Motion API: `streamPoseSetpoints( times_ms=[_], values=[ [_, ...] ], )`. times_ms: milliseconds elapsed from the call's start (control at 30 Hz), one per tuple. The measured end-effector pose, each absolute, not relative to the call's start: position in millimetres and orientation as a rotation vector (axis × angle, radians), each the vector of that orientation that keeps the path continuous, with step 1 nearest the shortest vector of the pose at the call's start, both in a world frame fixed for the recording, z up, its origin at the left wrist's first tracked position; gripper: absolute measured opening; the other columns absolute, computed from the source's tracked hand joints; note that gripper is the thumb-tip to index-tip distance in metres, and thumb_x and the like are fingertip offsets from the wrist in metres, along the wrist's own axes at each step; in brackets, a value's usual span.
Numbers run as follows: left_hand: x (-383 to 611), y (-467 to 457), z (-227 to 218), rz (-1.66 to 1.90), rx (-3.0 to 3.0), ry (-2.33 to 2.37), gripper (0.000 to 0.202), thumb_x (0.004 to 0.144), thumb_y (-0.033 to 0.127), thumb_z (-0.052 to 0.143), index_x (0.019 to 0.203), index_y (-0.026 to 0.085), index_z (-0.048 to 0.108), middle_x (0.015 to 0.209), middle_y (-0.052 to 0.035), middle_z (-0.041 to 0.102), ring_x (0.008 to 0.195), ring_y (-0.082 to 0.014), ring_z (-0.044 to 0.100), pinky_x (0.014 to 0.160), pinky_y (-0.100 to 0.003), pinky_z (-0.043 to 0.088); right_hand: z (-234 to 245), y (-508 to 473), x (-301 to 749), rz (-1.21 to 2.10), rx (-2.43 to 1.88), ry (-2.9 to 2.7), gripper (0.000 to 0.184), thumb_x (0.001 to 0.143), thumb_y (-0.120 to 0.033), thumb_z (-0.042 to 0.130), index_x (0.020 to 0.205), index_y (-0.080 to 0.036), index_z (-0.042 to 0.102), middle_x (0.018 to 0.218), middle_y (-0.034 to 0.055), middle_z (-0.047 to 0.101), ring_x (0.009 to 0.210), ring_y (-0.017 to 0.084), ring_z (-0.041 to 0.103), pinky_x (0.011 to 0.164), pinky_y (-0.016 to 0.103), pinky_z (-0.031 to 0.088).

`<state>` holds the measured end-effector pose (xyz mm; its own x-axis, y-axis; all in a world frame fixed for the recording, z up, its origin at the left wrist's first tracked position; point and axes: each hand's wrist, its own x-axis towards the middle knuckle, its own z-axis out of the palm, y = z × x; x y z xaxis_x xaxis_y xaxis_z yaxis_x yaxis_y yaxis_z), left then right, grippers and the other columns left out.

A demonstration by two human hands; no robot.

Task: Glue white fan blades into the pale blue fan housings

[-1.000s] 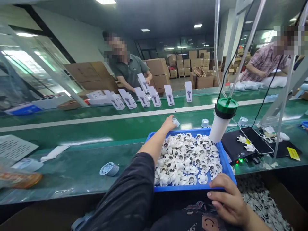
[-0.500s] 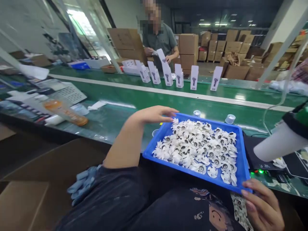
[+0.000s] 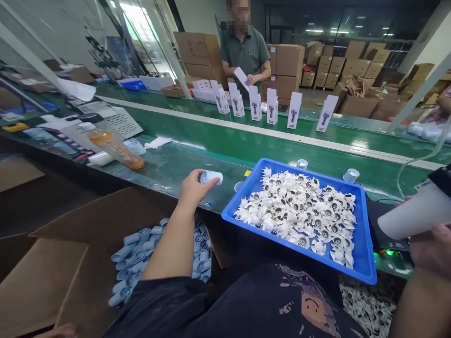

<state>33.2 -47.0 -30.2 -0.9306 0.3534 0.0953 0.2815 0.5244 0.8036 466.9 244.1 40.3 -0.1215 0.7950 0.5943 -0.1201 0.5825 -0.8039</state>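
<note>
My left hand [image 3: 192, 190] grips a small pale plastic cylindrical housing [image 3: 212, 177] above the bench edge, thumb and fingers around it. At the right edge, my right hand [image 3: 431, 249] is wrapped around a white cylindrical tool [image 3: 405, 217] with a black band; part of the hand is hidden behind it or cut off by the frame. Between my hands stands a blue tray [image 3: 369, 234] heaped with white fan impellers [image 3: 289, 202], touched by neither hand. Below my left forearm, a cardboard box [image 3: 66, 272] holds many pale blue housings [image 3: 137, 256].
Small pale cups [image 3: 351, 175] stand behind the tray. A bottle of orange drink [image 3: 118, 148] lies at the left. Across the green conveyor [image 3: 225, 136], a co-worker [image 3: 244, 54] handles a white carton beside several upright ones [image 3: 294, 110]. More impellers [image 3: 369, 300] lie below the bench at right.
My left hand has left the tray's far left corner, moved left and now holds a housing. My right hand has gone from the tray's near corner up to the white tool.
</note>
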Motion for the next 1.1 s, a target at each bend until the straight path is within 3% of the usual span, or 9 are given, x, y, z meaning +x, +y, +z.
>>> streamPoseSetpoints(
  times_ms=[100,167,267,367,467,600,767,867,1100],
  values=[
    [69,-42,-29,1.653,0.658,2.371,0.068,0.065,0.076,0.055,0.109,0.028,0.038,0.104,-0.0071,0.061,0.093,-0.0294,0.067,0.081,-0.046,0.055,34,244,461,0.969,-0.486,-1.403,0.060,0.042,-0.053,0.093,0.098,-0.037,0.078,0.106,0.0154,0.072,0.084,0.037,0.071,0.059,0.049,0.054],
    [102,-35,-32,1.842,0.798,1.931,0.073,0.058,0.075,0.067,0.108,0.031,0.038,0.098,-0.0017,0.061,0.079,-0.0220,0.067,0.073,-0.038,0.056,36,235,468,1.025,-0.436,-1.465,0.062,0.051,-0.053,0.091,0.109,-0.038,0.075,0.108,0.0161,0.072,0.082,0.035,0.073,0.061,0.048,0.057],
    [150,-22,-39,1.837,0.968,1.297,0.078,0.052,0.069,0.080,0.110,0.028,0.048,0.085,-0.0005,0.061,0.068,-0.0187,0.063,0.062,-0.030,0.051,45,217,478,1.181,-0.406,-1.655,0.049,0.064,-0.052,0.086,0.106,-0.028,0.077,0.096,0.0189,0.073,0.073,0.033,0.074,0.057,0.044,0.060],
    [185,-12,-44,1.579,1.091,1.107,0.075,0.058,0.063,0.081,0.115,0.022,0.056,0.086,-0.0047,0.066,0.073,-0.0211,0.065,0.062,-0.030,0.050,54,201,481,1.311,-0.375,-1.722,0.047,0.069,-0.053,0.082,0.105,-0.024,0.074,0.094,0.0187,0.072,0.073,0.032,0.074,0.056,0.040,0.060],
    [208,-5,-39,1.412,1.269,1.024,0.071,0.068,0.044,0.079,0.130,0.024,0.050,0.107,-0.0098,0.068,0.096,-0.0279,0.068,0.081,-0.037,0.053,60,182,474,1.450,-0.372,-1.635,0.057,0.071,-0.053,0.079,0.120,-0.027,0.066,0.101,0.0152,0.071,0.075,0.030,0.074,0.058,0.041,0.060],
    [231,9,-19,1.267,1.710,1.191,0.051,0.070,0.025,0.068,0.119,0.024,0.054,0.113,-0.0106,0.063,0.106,-0.0288,0.062,0.093,-0.044,0.049,70,153,447,1.530,-0.396,-1.597,0.063,0.068,-0.063,0.070,0.117,-0.025,0.061,0.081,0.0057,0.062,0.062,0.021,0.065,0.052,0.037,0.056],
    [256,28,-3,1.225,1.929,1.366,0.054,0.072,0.048,0.076,0.113,0.021,0.053,0.104,-0.0078,0.064,0.092,-0.0248,0.063,0.081,-0.039,0.053,83,131,403,1.518,-0.303,-1.645,0.063,0.077,-0.083,0.044,0.095,-0.024,0.054,0.090,0.0059,0.058,0.069,0.018,0.063,0.053,0.034,0.056],
    [265,31,1,1.287,2.012,1.338,0.049,0.075,0.055,0.075,0.105,0.021,0.059,0.103,-0.0077,0.066,0.092,-0.0247,0.064,0.079,-0.038,0.055,83,126,389,1.519,-0.277,-1.620,0.064,0.075,-0.085,0.049,0.091,-0.023,0.053,0.092,0.0056,0.059,0.071,0.019,0.065,0.056,0.037,0.058],
    [271,31,8,1.355,1.968,1.316,0.037,0.078,0.047,0.072,0.099,0.019,0.062,0.096,-0.0064,0.066,0.088,-0.0230,0.064,0.075,-0.036,0.056,81,123,394,1.520,-0.285,-1.611,0.054,0.079,-0.075,0.060,0.090,-0.023,0.059,0.088,0.0033,0.062,0.072,0.020,0.068,0.063,0.041,0.063]
  ],
)
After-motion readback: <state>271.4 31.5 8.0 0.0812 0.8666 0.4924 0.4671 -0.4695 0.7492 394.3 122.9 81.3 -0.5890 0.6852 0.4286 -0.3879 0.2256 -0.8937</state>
